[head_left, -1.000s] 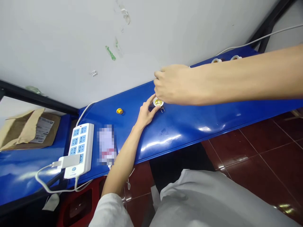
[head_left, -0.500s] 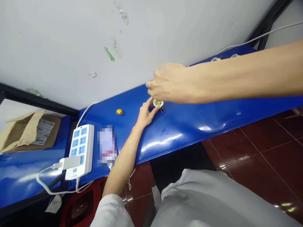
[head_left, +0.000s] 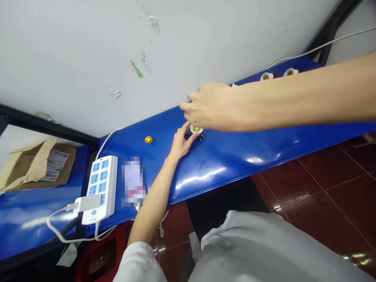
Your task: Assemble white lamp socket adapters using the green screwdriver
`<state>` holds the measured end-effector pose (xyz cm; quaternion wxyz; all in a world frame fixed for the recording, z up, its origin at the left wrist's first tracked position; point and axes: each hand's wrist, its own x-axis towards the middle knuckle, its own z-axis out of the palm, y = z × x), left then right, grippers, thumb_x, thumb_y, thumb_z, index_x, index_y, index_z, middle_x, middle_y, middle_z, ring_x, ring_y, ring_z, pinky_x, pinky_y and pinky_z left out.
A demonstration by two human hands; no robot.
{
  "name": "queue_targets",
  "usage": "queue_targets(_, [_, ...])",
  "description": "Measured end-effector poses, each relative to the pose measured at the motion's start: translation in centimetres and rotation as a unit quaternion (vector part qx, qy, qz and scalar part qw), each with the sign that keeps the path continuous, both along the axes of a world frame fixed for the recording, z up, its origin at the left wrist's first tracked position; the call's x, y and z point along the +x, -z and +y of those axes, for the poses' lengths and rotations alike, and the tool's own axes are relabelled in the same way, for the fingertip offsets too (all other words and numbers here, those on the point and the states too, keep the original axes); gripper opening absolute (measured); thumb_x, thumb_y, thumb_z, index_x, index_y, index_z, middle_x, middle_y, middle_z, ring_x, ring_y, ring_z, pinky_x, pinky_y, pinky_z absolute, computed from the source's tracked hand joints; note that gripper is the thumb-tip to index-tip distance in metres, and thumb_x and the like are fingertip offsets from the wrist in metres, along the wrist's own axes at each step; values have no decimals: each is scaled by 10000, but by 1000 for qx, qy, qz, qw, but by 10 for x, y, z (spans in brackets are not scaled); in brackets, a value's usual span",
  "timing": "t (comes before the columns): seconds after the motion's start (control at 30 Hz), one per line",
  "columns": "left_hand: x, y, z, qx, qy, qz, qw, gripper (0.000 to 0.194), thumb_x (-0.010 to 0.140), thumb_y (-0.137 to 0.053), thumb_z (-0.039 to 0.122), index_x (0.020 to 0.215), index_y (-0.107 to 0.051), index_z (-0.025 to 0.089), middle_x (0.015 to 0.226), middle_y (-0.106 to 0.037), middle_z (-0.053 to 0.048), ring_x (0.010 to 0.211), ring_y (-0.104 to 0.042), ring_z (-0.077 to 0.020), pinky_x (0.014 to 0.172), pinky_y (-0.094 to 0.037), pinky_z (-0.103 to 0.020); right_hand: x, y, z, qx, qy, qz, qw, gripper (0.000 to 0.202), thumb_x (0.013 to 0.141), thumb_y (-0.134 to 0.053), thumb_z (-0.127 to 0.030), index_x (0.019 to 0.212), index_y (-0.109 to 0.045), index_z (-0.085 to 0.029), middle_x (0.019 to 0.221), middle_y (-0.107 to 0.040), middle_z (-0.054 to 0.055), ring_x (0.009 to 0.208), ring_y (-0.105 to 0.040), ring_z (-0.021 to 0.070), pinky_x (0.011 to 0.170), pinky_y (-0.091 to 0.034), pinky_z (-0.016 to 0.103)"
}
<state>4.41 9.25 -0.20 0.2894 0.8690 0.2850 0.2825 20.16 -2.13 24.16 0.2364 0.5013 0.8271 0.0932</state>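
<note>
My left hand [head_left: 183,141] lies on the blue table [head_left: 217,156] with thumb and fingers closed around a lamp socket [head_left: 196,129]. The socket has a white rim, a gold-coloured metal inside and two plug pins showing at its lower right. Just above it, my right hand [head_left: 208,105] hovers with curled fingers, covering the socket's upper part. Whatever those fingers grip is hidden behind the hand. To the left of my left hand sits a small gold-coloured threaded shell [head_left: 149,140], untouched.
A white power strip [head_left: 101,188] with a charger [head_left: 89,203] plugged in lies left, beside a blurred phone-like object [head_left: 134,182]. Farther left is an open cardboard box [head_left: 38,164]. Two more sockets [head_left: 266,76] stand by the wall beyond my right forearm.
My right hand's fingers have shifted slightly and look a little more spread, and its forearm sits slightly lower. The left hand keeps its hold on the lamp socket.
</note>
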Motion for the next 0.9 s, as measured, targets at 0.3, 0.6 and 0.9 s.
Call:
queue_targets(0.3, [0, 2, 1, 2, 11, -5, 1000, 693, 989, -638, 721, 1522, -619, 278, 1397, -771, -115, 1227, -754, -291, 1104, -582, -445, 10, 6, 3, -9, -18, -125, 992, 250, 971, -689, -294, 966, -754, -52, 1210, -752, 72, 1173, -653, 225, 829, -512, 332])
queue_targets(0.6, [-2, 5, 2, -7, 14, -6, 1000, 753, 977, -668, 713, 1586, -563, 283, 1525, -703, -126, 1329, -725, -300, 1153, -563, -453, 22, 1, -5, 24, -30, -139, 990, 131, 913, -656, -121, 1029, -697, -74, 1065, -726, 88, 1047, -699, 224, 786, -535, 325])
queue_targets(0.9, [-2, 3, 2, -7, 27, -1, 1000, 773, 985, -632, 737, 1607, -546, 286, 1586, -656, -120, 1413, -679, -308, 1234, -515, -459, 38, 27, 9, 50, -47, -82, 994, 203, 966, -636, -221, 1047, -721, -55, 1077, -731, 81, 1059, -666, 172, 841, -509, 294])
